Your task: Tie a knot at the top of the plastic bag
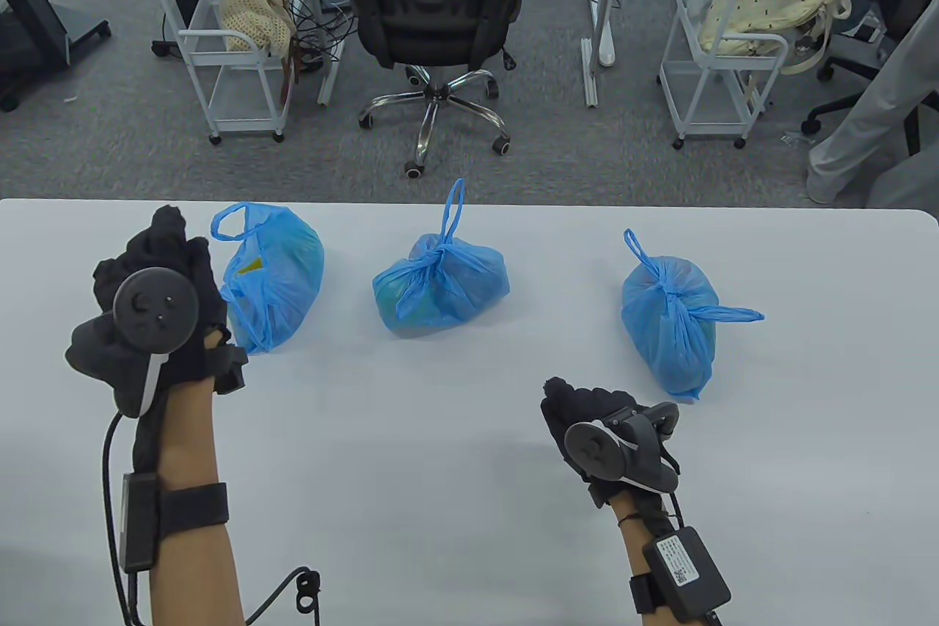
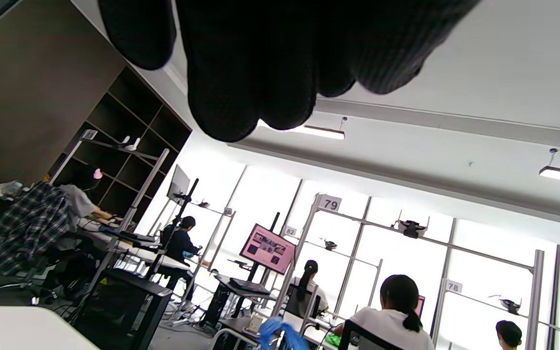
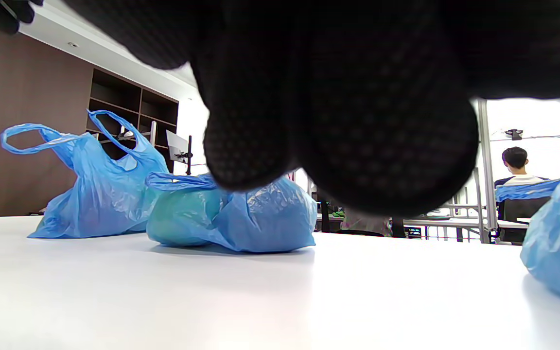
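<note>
Three blue plastic bags lie in a row on the white table (image 1: 411, 450). The left bag (image 1: 271, 281) is untied, with its handles loose and its top open. The middle bag (image 1: 440, 285) and the right bag (image 1: 671, 314) each have a knot at the top. My left hand (image 1: 158, 274) is raised just left of the untied bag and holds nothing; its fingers (image 2: 241, 73) hang loosely. My right hand (image 1: 579, 409) rests low on the table in front of the right bag, with its fingers (image 3: 358, 121) curled and empty. The right wrist view shows the untied bag (image 3: 100, 194) and the middle bag (image 3: 241, 214).
Beyond the table's far edge stand a black office chair (image 1: 433, 2) and two white trolleys (image 1: 227, 61) (image 1: 726, 61). A cable (image 1: 293, 589) trails from my left forearm over the near table.
</note>
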`<state>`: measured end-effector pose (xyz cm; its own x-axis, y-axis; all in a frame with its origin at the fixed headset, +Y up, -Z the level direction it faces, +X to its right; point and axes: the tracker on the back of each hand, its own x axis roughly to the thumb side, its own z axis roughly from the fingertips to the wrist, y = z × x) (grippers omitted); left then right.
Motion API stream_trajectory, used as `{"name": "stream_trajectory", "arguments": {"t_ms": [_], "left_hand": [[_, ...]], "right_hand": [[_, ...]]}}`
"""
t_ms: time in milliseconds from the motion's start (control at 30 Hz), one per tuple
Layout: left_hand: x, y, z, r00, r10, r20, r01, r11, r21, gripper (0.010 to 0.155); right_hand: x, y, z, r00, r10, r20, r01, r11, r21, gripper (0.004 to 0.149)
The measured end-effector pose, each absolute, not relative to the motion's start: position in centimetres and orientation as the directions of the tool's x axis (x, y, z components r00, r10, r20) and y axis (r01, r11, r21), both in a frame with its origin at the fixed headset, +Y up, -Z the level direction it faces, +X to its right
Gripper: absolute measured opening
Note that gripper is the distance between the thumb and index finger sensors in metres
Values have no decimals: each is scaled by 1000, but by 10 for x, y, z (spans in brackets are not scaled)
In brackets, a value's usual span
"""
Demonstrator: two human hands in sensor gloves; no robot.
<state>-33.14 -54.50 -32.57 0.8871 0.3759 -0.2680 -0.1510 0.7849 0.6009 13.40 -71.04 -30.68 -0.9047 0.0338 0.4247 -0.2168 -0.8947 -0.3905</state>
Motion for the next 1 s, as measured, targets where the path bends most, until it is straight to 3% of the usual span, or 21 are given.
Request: {"name": "stream_trajectory", "arguments": {"t_ms": [100,233,333,400,633,733,900,1000], "left_hand": [[-363,-593,-327,831,443,-337,-213,812,544,49],[-391,-661,-329,689,618,-379,-410,764,498,53],[-396,-696,-333,618,689,-379,-516,719,465,58],[-391,-716,-340,610,689,-391,-579,725,374,66],[-360,-736,-361,748,503,-432,-463,863,203,92],[-349,-747,-371,698,554,-454,-490,832,261,100],[-333,-761,-389,591,674,-443,-639,727,252,107],[-325,-758,-400,541,736,-406,-644,674,362,108]], "right_hand": [[132,-712,-308,-902,26,431,-207,-902,-380,44],[134,-715,-312,-906,45,421,-212,-908,-361,44],[138,-716,-314,-912,39,407,-200,-912,-359,43],[142,-717,-314,-917,50,396,-203,-912,-356,44],[146,-722,-318,-924,52,378,-188,-924,-334,44],[146,-721,-317,-924,46,380,-185,-923,-337,44],[144,-722,-317,-919,51,390,-193,-923,-334,44],[142,-723,-318,-917,47,397,-190,-926,-327,44]]}}
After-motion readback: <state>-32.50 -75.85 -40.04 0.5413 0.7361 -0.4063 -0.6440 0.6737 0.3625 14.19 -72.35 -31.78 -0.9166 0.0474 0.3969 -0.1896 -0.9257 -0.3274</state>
